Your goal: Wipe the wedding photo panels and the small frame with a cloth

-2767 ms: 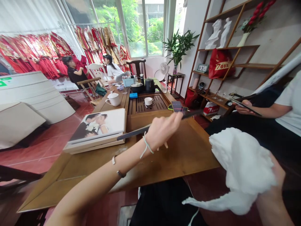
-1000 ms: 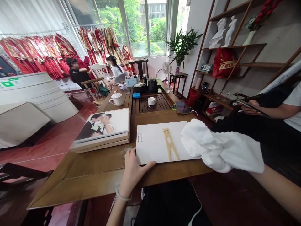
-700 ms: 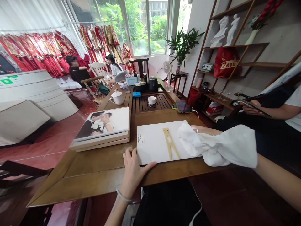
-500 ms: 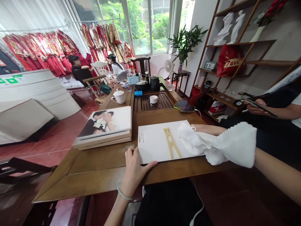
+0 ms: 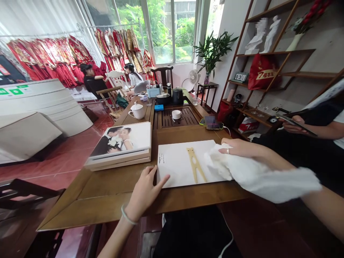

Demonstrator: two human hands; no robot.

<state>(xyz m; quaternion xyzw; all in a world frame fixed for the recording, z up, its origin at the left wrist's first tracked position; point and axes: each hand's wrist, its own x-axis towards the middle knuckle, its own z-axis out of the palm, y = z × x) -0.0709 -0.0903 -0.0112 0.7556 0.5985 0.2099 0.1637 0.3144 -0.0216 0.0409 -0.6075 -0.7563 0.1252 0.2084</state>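
Note:
A flat white board (image 5: 174, 157) with a small printed label at its left edge lies on the wooden table. On its face is a yellow, long-legged figure with a small eared head (image 5: 194, 161); whether printed or loose I cannot tell. My left hand (image 5: 147, 188) rests at the board's left edge, fingers along the side and thumb stretched over the near corner. Bunched in my right hand (image 5: 236, 147) is a white cloth (image 5: 249, 173), pressed at the board's right end. Its loose end trails over my right forearm, blurred.
Left of the board stand stacked photo panels (image 5: 120, 145). Behind are a lidded white cup (image 5: 137, 110), a small white cup (image 5: 176, 114) on a slatted tea tray (image 5: 163, 122), and phones (image 5: 212, 123) with a cable. A person's hand (image 5: 295, 123) holds a phone at right.
My right hand has come up into view on top of the cloth, whose loose end has swung right. My left hand has shifted slightly left, its thumb higher over the board.

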